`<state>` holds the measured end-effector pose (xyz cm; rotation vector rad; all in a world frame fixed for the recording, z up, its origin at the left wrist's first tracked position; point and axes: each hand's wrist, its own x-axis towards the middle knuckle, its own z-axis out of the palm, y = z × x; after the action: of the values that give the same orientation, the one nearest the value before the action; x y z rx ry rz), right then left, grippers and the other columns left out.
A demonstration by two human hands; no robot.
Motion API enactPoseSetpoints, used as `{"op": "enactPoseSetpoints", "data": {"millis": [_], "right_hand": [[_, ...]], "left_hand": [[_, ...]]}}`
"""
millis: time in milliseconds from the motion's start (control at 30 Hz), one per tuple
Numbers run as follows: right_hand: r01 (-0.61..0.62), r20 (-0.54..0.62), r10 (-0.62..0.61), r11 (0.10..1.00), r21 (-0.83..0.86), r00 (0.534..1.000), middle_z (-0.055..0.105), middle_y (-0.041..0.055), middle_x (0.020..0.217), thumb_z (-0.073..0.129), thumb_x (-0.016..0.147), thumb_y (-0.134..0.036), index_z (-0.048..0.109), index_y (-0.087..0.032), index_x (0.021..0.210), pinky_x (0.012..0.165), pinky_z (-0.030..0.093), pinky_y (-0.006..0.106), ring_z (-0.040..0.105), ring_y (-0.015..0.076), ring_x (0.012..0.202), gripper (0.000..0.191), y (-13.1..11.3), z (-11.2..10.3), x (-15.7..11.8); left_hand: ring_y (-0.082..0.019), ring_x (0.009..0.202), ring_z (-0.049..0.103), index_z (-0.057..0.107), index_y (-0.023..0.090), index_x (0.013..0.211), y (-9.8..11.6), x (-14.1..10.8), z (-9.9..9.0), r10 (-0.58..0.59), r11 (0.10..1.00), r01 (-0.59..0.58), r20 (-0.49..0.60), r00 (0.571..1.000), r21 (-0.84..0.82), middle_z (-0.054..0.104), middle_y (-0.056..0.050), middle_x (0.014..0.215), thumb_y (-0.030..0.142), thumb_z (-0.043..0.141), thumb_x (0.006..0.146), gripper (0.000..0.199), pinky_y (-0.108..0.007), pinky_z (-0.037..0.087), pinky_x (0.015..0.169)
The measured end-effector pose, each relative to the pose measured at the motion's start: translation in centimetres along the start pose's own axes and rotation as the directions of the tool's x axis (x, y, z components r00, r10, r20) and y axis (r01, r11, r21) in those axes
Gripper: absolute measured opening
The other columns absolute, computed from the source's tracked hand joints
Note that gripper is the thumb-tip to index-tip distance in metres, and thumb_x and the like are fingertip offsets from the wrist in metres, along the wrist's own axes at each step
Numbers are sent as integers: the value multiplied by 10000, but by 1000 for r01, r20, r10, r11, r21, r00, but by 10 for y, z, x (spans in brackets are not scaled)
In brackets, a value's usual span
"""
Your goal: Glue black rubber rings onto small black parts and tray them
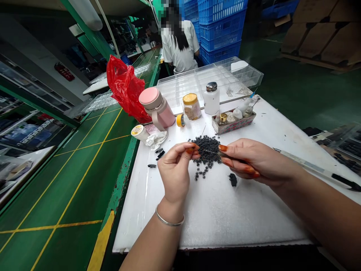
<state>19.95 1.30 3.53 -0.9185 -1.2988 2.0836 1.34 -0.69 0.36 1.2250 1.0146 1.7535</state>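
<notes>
Your left hand is pinching closed, its contents too small to tell; your right hand is gripping a slender tool. Small black parts are lying heaped on the white tabletop.

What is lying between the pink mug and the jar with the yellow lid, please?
A small yellow roll, probably tape, lies between the pink mug and the jar; the head view shows it.

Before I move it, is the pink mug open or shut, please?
The pink mug is shut; its lid covers the top.
</notes>
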Motion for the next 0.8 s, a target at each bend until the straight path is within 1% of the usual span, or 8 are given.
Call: {"op": "enactPoseSetpoints", "data": {"millis": [67,133,200,300,400,500,600,800], "right_hand": [[78,-60,-83,993,-85,995,361,-52,371,575,882,-484,555,-137,646,362,157,197,235,42,334,420,-2,-2,-2],[178,-123,-212,955,-237,970,420,-37,415,563,894,-498,608,-132,709,382,226,201,320,53,363,413,-3,-3,-4],[248,-169,-339,879,-407,925,464,-26,450,544,909,-499,636,-138,740,405,277,207,381,65,395,409,-4,-1,-6],[292,-187,-512,710,-640,838,490,-18,463,555,915,-448,595,-149,626,437,306,215,417,69,430,418,-4,4,-8],[281,-153,-599,567,-774,786,509,-21,473,556,922,-377,552,-155,561,458,319,218,438,67,444,424,-3,9,-10],[268,-120,-641,474,-839,758,525,-37,481,567,915,-328,635,-171,654,466,327,221,453,70,441,312,0,10,-10],[269,-84,-681,396,-878,728,554,-41,509,589,902,-294,685,-182,734,479,332,227,462,71,445,224,3,10,-8],[269,-34,-738,288,-919,674,606,-36,568,615,887,-258,697,-174,762,493,331,238,464,67,450,171,5,12,-6]], "left_hand": [[-98,717,660,736,197,850,-1,4,-1,-104,991,99,-48,993,-95,696,-33,812,216,737,784,69,-164,562,645],[-84,678,653,732,177,824,-1,6,0,-222,957,211,-33,974,-198,697,-35,785,232,786,730,121,-136,549,617],[-67,637,639,728,164,805,0,7,1,-335,901,325,16,942,-288,695,-33,770,230,824,679,172,-112,538,596],[-48,615,627,726,163,801,2,6,3,-447,808,441,81,891,-391,692,-24,761,214,847,645,203,-82,525,586],[-47,616,626,721,157,800,4,4,4,-489,757,490,122,864,-433,688,-22,758,208,853,637,215,-72,519,574],[-47,625,626,716,150,803,5,3,5,-497,744,504,141,856,-439,685,-23,759,200,844,652,204,-73,522,582],[-47,624,624,714,151,809,5,3,6,-499,742,509,147,854,-437,683,-21,760,200,838,661,199,-77,524,583],[-57,614,627,720,151,806,6,2,7,-504,747,523,163,848,-410,685,-24,755,209,849,639,218,-91,531,574]]}}
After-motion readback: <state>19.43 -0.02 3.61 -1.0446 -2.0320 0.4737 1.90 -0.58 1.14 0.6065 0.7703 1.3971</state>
